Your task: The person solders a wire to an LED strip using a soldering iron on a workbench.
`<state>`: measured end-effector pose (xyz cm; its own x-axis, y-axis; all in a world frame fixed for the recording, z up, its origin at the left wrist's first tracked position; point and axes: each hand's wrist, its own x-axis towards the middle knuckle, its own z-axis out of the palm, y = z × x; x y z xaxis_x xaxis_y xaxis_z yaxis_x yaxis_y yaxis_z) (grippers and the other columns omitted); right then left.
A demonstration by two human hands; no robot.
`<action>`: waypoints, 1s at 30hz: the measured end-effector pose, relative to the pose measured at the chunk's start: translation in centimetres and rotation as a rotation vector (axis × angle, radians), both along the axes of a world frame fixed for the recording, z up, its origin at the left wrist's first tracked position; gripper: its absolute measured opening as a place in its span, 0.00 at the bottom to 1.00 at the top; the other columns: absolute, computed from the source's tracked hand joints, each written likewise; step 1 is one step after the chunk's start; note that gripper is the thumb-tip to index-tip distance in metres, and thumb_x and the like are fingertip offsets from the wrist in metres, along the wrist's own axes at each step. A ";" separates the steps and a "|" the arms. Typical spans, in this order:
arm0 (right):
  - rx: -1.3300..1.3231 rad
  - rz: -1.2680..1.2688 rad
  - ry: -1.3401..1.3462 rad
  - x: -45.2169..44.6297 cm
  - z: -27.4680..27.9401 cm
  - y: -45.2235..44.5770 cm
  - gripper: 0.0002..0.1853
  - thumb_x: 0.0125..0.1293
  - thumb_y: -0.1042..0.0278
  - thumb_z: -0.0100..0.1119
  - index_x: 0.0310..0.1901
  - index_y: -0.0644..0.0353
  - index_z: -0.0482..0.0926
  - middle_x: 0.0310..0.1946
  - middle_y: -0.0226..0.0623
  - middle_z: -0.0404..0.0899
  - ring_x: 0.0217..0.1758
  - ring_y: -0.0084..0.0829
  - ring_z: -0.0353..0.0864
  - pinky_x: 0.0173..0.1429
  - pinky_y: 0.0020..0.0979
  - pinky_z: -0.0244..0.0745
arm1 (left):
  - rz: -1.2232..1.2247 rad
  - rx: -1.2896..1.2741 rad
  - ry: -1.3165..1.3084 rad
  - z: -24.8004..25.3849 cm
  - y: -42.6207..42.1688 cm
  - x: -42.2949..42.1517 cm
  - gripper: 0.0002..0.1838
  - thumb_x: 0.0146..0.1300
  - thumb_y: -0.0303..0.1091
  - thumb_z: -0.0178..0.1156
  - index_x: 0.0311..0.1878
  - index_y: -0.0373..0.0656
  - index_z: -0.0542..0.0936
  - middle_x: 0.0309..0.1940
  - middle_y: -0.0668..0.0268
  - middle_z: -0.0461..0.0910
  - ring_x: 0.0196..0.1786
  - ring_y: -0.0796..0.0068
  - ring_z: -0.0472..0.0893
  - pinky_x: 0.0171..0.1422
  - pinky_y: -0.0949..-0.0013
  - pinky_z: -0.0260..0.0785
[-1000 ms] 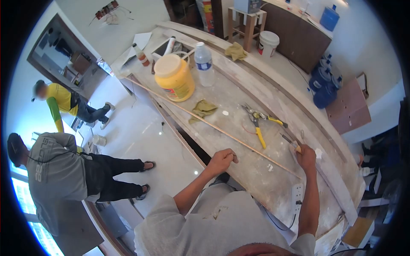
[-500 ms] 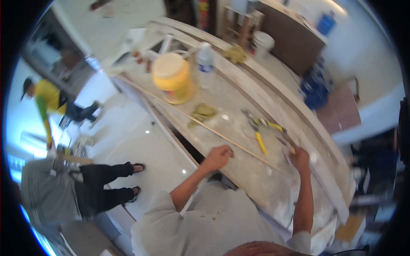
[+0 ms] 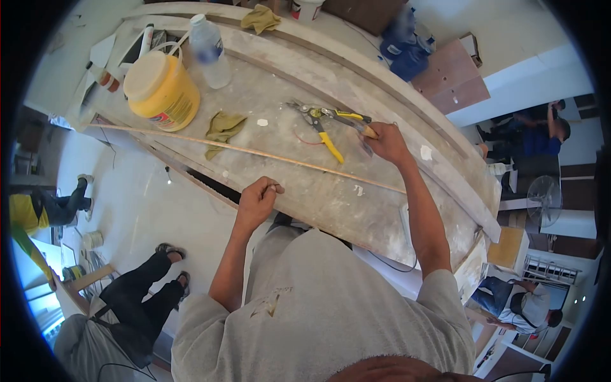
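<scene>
My right hand [image 3: 386, 141] is closed around the wooden handle of a tool [image 3: 368, 131]; its dark metal end lies over the snips, and its exact kind is unclear. Beside it on the worktop [image 3: 299, 216] are snips with yellow-and-black handles [image 3: 330, 148]. My left hand [image 3: 258, 198] hovers by the worktop's near edge, fingers curled together; whatever they may hold is hidden. A long thin wooden strip [image 3: 261, 153] runs across the surface beyond both hands. An olive cloth [image 3: 224, 130] lies beside the strip.
A yellow tub [image 3: 167, 95] and a plastic bottle [image 3: 213, 60] stand at the worktop's far left. Another cloth [image 3: 259, 19] rests on the raised curved ledge [image 3: 356, 76]. A person in dark trousers [image 3: 143, 280] stands close on the left. Others work at the right.
The view has swung to the right, so things on the worktop sit further left. My right hand has brought the wooden-handled tool against the snips. My left hand stays curled.
</scene>
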<state>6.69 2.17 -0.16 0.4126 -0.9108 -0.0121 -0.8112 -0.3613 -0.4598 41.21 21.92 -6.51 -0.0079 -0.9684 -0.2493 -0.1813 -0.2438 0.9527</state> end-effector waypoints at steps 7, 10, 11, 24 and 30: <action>0.074 0.075 0.018 6.3 0.8 -1.1 0.13 0.60 0.57 0.70 0.34 0.60 0.85 0.32 0.49 0.86 0.38 0.53 0.86 0.45 0.49 0.78 | 0.112 0.012 0.051 -0.2 0.5 1.2 0.11 0.75 0.28 0.55 0.50 0.33 0.84 0.43 0.65 0.88 0.36 0.82 0.77 0.45 0.74 0.72; 0.001 0.144 0.087 9.0 0.2 -1.5 0.13 0.60 0.57 0.69 0.34 0.60 0.86 0.32 0.51 0.86 0.38 0.54 0.86 0.46 0.51 0.78 | 0.178 -0.078 0.049 -0.6 0.9 2.0 0.10 0.73 0.27 0.57 0.50 0.34 0.85 0.45 0.65 0.86 0.39 0.81 0.78 0.48 0.73 0.72; 0.004 0.161 0.080 9.8 -0.2 -1.7 0.13 0.60 0.57 0.69 0.34 0.60 0.86 0.32 0.51 0.86 0.38 0.54 0.86 0.46 0.51 0.78 | 0.181 -0.113 0.055 -0.5 0.9 2.1 0.10 0.72 0.26 0.58 0.49 0.34 0.86 0.46 0.65 0.85 0.42 0.80 0.78 0.50 0.73 0.71; -0.036 0.071 -0.042 12.8 2.2 -2.5 0.19 0.65 0.49 0.70 0.40 0.60 0.86 0.35 0.51 0.87 0.40 0.54 0.86 0.46 0.47 0.79 | 0.164 -0.167 -0.060 1.0 2.1 2.5 0.07 0.65 0.26 0.67 0.45 0.41 0.90 0.41 0.66 0.81 0.46 0.76 0.80 0.50 0.71 0.72; -0.083 -0.078 -0.080 0.6 6.1 -1.0 0.17 0.64 0.57 0.74 0.37 0.64 0.83 0.29 0.53 0.82 0.32 0.48 0.81 0.41 0.47 0.74 | 0.143 -0.177 0.036 0.2 0.5 2.6 0.08 0.65 0.27 0.69 0.46 0.41 0.90 0.40 0.65 0.86 0.44 0.74 0.84 0.48 0.69 0.76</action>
